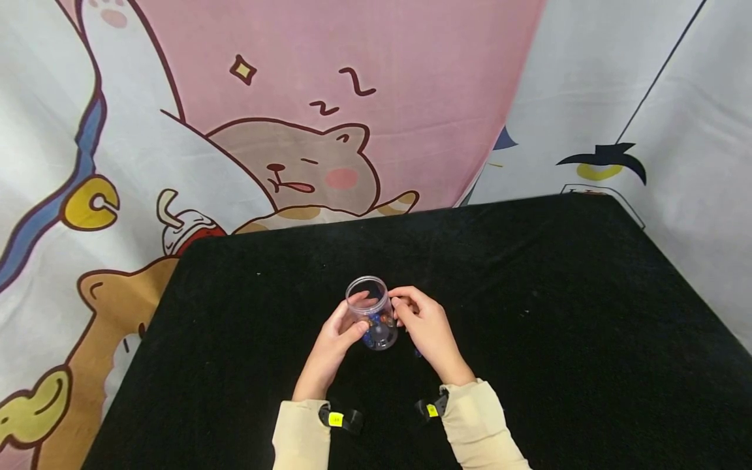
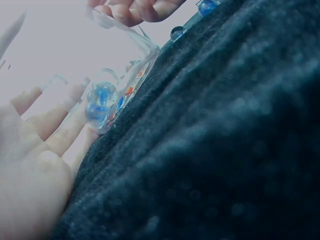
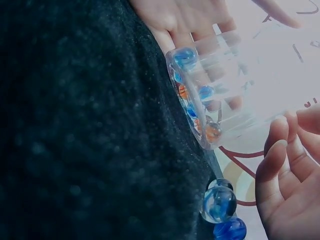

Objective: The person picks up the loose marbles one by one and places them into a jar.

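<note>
A clear plastic jar (image 1: 369,307) stands upright on the black cloth, with blue and orange marbles (image 1: 375,320) near its bottom. My left hand (image 1: 335,339) holds it from the left, thumb across the near side and fingers behind, seen through the wall. At the jar's right side, close under the rim, is my right hand (image 1: 429,329). Its fingers are loosely bent, and no marble shows between them. Contact with the jar is unclear. In the right wrist view, a clear-and-blue marble (image 3: 219,204) and a dark blue marble (image 3: 230,228) lie outside the jar.
Black cloth (image 1: 235,365) covers the table. Behind it hangs a printed cartoon curtain (image 1: 411,78). A small dark marble (image 1: 418,353) lies beside my right hand. Black wrist straps with yellow labels sit at both cream sleeves (image 1: 478,418).
</note>
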{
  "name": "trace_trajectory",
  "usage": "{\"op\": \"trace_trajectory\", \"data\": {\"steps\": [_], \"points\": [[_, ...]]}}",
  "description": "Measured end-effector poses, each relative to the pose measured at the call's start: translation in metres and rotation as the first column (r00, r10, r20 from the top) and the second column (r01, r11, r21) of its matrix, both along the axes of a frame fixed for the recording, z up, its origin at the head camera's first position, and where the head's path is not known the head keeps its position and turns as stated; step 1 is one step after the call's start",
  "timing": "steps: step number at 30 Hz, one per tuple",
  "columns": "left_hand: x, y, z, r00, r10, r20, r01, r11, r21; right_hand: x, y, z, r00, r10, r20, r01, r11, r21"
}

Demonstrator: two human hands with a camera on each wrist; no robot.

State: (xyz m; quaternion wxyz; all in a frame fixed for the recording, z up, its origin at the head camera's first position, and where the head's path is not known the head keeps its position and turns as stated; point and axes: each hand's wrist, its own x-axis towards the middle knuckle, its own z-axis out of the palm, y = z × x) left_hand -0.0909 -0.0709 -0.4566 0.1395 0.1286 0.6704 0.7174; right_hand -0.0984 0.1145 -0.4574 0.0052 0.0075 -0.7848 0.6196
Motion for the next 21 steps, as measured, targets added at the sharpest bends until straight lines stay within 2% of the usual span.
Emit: {"op": "trace_trajectory", "data": {"steps": [21], "points": [[-0.0006,0.0000,-0.0017,1.000,0.009,-0.002,-0.009,1.000,-0.013,-0.0023,0.0024,-0.0075,1.000,0.022,0.022,-0.022,0.999,0.036]]}}
